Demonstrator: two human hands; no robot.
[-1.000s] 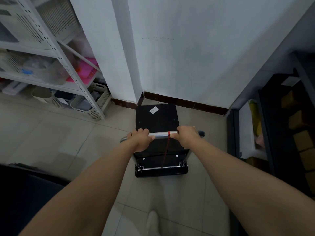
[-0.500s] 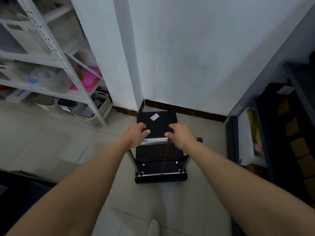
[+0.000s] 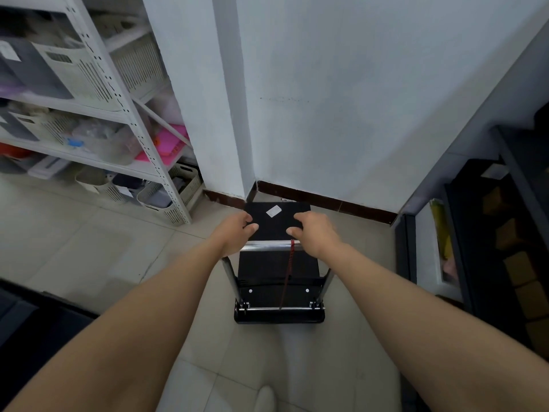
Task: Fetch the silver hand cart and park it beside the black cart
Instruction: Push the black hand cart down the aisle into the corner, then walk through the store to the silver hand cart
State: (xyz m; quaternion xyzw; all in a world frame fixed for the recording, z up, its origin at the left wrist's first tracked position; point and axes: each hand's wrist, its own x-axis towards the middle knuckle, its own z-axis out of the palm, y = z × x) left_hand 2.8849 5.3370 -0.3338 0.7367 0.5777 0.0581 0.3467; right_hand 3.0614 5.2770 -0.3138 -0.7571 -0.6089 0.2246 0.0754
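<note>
Left hand (image 3: 236, 234) and right hand (image 3: 316, 233) rest loose-fingered, apart, on the silver hand cart (image 3: 297, 269) handle (image 3: 267, 246). The white sticker (image 3: 273, 210) at the deck's far edge is unreadable.

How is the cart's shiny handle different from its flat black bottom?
The handle is a thin silver bar; the platform is a wide black board. The handle has a red cord hanging from it; the platform has a white sticker. Both belong to one cart.

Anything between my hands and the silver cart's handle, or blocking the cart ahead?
Nothing visible between them: the left hand and right hand sit over the ends of the handle. Ahead, the wall stands right at the front edge of the platform, blocking forward travel.
</note>
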